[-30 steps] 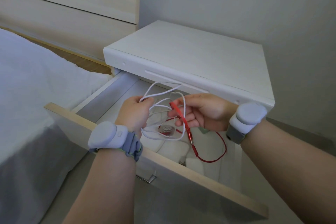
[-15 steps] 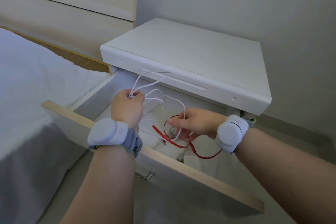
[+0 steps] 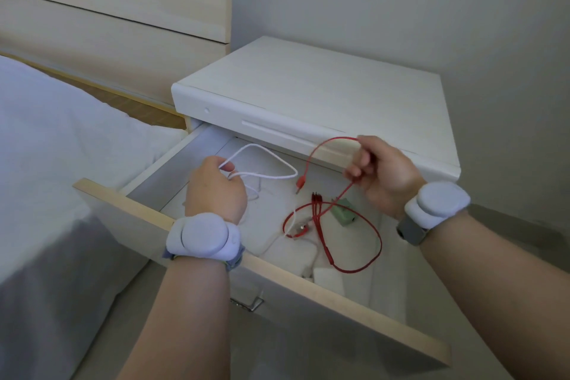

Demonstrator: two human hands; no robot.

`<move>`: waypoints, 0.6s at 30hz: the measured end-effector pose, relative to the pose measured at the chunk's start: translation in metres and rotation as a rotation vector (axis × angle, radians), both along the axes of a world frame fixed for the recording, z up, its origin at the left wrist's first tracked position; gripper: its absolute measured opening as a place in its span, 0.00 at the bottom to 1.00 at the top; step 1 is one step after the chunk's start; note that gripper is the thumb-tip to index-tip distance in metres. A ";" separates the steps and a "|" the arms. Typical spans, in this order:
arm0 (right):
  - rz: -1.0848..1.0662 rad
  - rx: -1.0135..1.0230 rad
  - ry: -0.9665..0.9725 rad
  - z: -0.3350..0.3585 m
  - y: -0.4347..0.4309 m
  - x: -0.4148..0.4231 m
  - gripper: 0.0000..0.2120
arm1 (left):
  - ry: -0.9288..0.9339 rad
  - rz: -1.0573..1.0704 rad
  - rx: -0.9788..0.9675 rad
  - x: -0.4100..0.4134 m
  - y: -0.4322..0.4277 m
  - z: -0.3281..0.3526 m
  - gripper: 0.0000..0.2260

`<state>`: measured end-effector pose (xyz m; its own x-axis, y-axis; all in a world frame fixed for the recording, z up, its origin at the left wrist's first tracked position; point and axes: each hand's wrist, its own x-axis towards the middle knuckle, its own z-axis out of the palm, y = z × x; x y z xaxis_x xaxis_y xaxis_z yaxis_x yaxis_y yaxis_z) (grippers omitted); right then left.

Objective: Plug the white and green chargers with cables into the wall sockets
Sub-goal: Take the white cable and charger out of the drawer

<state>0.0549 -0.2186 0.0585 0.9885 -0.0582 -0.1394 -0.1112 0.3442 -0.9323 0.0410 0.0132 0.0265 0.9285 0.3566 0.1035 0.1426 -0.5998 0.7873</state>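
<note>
Over the open drawer [image 3: 216, 244] of a white nightstand, my left hand [image 3: 214, 188] grips a looped white cable [image 3: 265, 163]. My right hand [image 3: 382, 173] pinches a red cable [image 3: 327, 148] and holds it up above the drawer; the rest of it trails in loops down onto the drawer floor. A green charger [image 3: 344, 213] lies in the drawer below my right hand. White blocks [image 3: 327, 276], possibly a white charger, sit near the drawer front. No wall socket is in view.
The nightstand top [image 3: 324, 86] is bare and stands against a grey wall. A bed with white bedding [image 3: 61, 163] lies to the left, with a wooden headboard [image 3: 108, 9] behind it. The drawer front [image 3: 308, 311] juts toward me.
The two cables have come apart: my right hand rose up and to the right with the red cable, while my left hand kept the white cable, now untangled from the red one.
</note>
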 end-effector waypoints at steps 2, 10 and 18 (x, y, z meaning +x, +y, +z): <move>-0.093 0.039 -0.039 -0.006 -0.007 0.001 0.24 | 0.000 0.020 0.044 -0.001 0.004 0.000 0.08; 0.640 -1.717 0.042 -0.042 -0.008 -0.022 0.22 | -0.059 0.061 -0.041 -0.008 0.002 0.016 0.10; 0.585 -1.214 -0.230 -0.018 0.056 0.001 0.50 | -0.119 -0.069 -0.379 -0.009 -0.004 0.023 0.03</move>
